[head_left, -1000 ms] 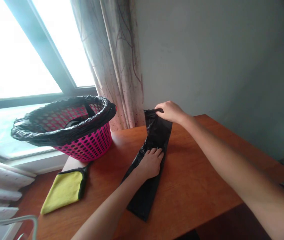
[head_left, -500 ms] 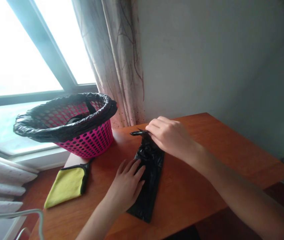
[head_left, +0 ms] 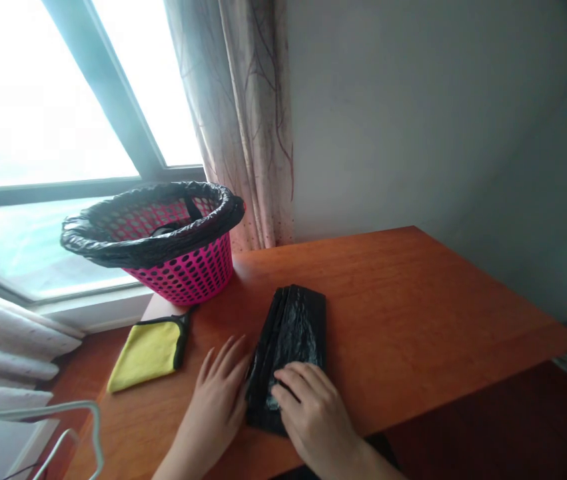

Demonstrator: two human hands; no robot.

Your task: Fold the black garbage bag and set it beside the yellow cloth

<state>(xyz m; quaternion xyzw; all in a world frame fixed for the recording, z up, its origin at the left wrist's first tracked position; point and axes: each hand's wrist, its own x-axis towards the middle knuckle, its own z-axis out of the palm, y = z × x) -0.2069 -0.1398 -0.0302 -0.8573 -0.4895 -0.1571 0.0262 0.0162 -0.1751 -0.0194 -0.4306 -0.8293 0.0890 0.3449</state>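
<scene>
A black plastic bag (head_left: 299, 327), folded into a long flat strip with creases along its left side, lies on the wooden table in front of me. My left hand (head_left: 218, 393) rests at the bag's lower left edge, its fingers stretched out and its thumb side against the plastic. Over the near part of the bag lies my right hand (head_left: 313, 410), fingers slightly bent and fingertips pressing on the plastic. That hand covers the bag's lower right corner.
A pink perforated basket (head_left: 198, 273) lined with a black bag (head_left: 156, 248) stands at the table's back left. Nearer lies a folded yellow cloth (head_left: 148, 353) with dark edging. A pale tube frame (head_left: 94, 427) is at lower left. Window, curtain (head_left: 258, 133) and wall border the table (head_left: 413, 313).
My right hand let go of the bag's lifted far end and came down toward me onto its near part. The far end now lies flat. My left hand slid to the bag's left edge.
</scene>
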